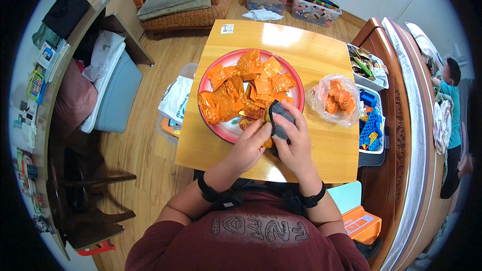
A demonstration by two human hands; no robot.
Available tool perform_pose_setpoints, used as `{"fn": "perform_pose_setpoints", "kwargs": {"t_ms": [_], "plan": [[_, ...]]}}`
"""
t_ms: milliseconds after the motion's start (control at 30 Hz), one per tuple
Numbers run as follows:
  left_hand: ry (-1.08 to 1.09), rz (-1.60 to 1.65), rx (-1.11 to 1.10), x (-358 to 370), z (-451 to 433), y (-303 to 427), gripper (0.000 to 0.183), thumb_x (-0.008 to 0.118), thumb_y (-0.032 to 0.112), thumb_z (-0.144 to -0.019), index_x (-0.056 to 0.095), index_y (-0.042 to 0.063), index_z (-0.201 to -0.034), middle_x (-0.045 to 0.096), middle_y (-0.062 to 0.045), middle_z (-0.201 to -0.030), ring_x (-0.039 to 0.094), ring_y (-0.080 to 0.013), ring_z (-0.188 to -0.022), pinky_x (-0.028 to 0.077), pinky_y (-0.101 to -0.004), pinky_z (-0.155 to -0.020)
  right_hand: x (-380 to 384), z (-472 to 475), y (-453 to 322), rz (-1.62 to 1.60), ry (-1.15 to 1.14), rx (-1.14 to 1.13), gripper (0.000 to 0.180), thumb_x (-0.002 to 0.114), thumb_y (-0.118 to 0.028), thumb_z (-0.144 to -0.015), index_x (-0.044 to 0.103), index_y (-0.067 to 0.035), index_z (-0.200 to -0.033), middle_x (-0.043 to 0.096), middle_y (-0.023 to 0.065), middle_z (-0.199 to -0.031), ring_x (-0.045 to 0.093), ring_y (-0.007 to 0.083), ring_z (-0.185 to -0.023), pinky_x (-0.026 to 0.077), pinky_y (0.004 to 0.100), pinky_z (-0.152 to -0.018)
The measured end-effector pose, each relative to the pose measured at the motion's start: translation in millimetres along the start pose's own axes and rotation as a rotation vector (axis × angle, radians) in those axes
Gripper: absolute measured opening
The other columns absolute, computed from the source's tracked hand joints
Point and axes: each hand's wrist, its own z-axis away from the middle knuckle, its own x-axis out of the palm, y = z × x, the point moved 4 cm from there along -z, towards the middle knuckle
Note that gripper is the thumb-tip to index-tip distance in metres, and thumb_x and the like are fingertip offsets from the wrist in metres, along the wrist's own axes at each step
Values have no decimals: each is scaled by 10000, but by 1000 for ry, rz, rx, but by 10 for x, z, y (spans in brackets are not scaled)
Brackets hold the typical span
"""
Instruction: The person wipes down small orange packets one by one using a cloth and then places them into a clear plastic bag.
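Note:
My left hand (251, 143) grips an orange foil packet (267, 143), mostly hidden by the fingers, in front of my body. Pressed close against it, my right hand (295, 135) holds a dark grey cloth (285, 122), folded, with a black edge. Both hands are over the near right rim of a round red-and-white tray (299, 86). Many orange foil packets (226, 101) lie heaped on that tray. To its right, a clear plastic bag (350, 119) holds more orange wrapped pieces (340, 96).
The tray and bag stand on a wooden table (226, 160). White baskets, one with blue bricks (371, 128), stand beyond its right edge. A clear bin with white cloth (177, 96) is at the left. A wicker armchair (188, 11) stands behind; another person (452, 105) is far right.

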Motion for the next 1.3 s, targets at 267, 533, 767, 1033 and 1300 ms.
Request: {"fn": "perform_pose_setpoints", "kwargs": {"t_ms": [267, 533, 767, 1033, 1300], "plan": [[132, 21, 29, -15, -76, 110, 338, 438, 180, -1078, 523, -7, -1347, 614, -100, -1264, 596, -158, -1168, 469, -316, -1018, -148, -29, 127, 37, 123, 104, 360, 690, 17, -818, 686, -59, -1170, 610, 186, -1259, 620, 351, -1145, 507, 401, -962], [176, 91, 82, -106, -139, 137, 376, 370, 225, -1101, 470, -18, -1370, 594, -175, -1322, 614, -266, -1198, 504, -419, -1033, 138, 70, -196, 57, -61, -69, 406, 723, -33, -729, 733, -155, -1116, 652, 106, -1197, 661, 305, -1015, 545, 379, -870], [113, -22, 176, 35, -94, 346, 421, 341, 282, -1111, 495, -47, -1324, 606, -161, -1303, 605, -236, -1197, 487, -399, -1040, -121, 19, 130, -34, 52, 143, 332, 709, 10, -790, 720, -88, -1107, 660, 157, -1144, 659, 334, -1047, 540, 374, -888], [259, -88, 71, -99, -80, 169, 379, 421, 312, -1099, 513, 27, -1332, 628, -82, -1128, 632, -177, -1063, 503, -302, -930, 52, 96, -300, -202, -125, -98, 356, 729, -9, -767, 724, -99, -1111, 646, 148, -1156, 663, 328, -1031, 542, 383, -893], [119, -72, 128, -35, -62, 65, 440, 378, 334, -1109, 544, -26, -1300, 602, -98, -1251, 560, -147, -1168, 440, -317, -1025, 90, 23, -184, -47, -40, -2, 340, 713, -9, -781, 721, -100, -1108, 639, 162, -1113, 655, 344, -999, 545, 387, -864]]}}
